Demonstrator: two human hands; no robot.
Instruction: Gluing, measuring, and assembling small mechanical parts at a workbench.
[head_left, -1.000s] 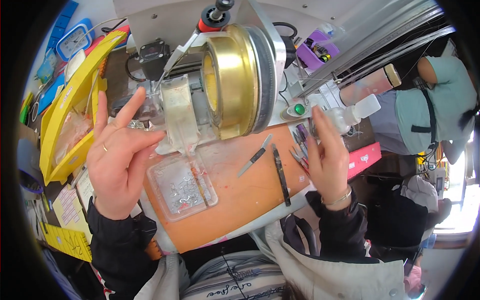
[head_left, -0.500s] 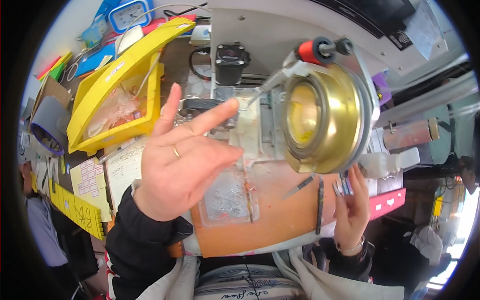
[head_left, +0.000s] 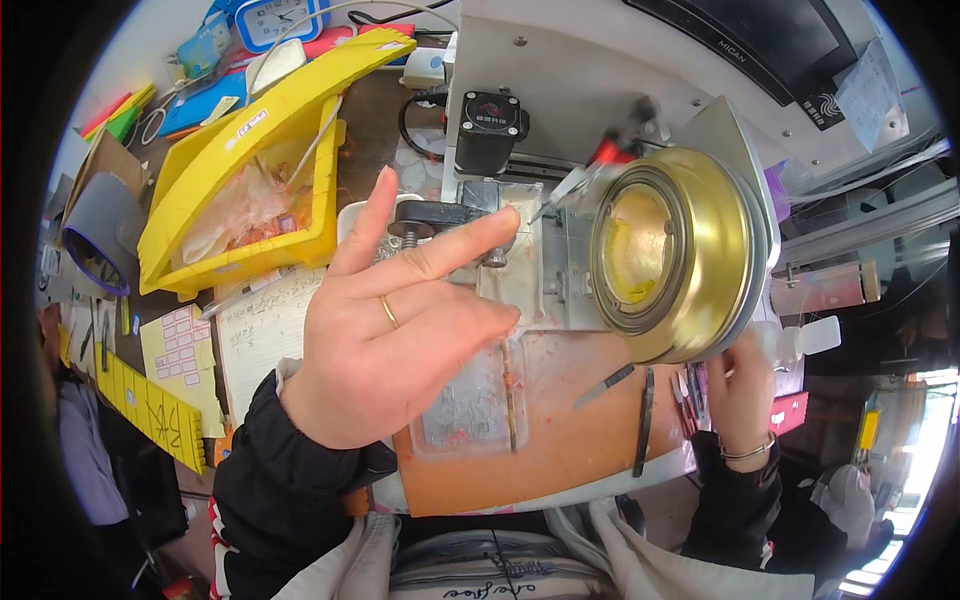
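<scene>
My left hand [head_left: 385, 345] hovers over the clear plastic tray [head_left: 435, 440]. Thumb and index finger are pinched at the tips, while the other fingers stretch apart; whatever the pinch holds is too small to make out. A thin brown stick [head_left: 510, 405] lies along the tray's right side, below those fingertips. Right of it stands a machine with a large gold-coloured wheel [head_left: 700, 255]. My right hand [head_left: 745, 385] is low beside this wheel, next to several slim tools [head_left: 688, 400]. Its fingers are blurred and partly hidden by the wheel.
A grey blade [head_left: 604, 386] and a black pen-like tool [head_left: 643, 425] lie on the orange board [head_left: 570, 460]. A black clamp [head_left: 440, 215] sits behind my left hand. The yellow bin [head_left: 325, 215] stands at left, beside a lined notebook [head_left: 265, 330]. A white-capped bottle [head_left: 815, 338] is right.
The view has shifted, moving the scene rightward. My right hand has moved away from the slim tools, further right beside the wheel. My left hand keeps its pinch. The red-and-black part above the wheel is now blurred.
</scene>
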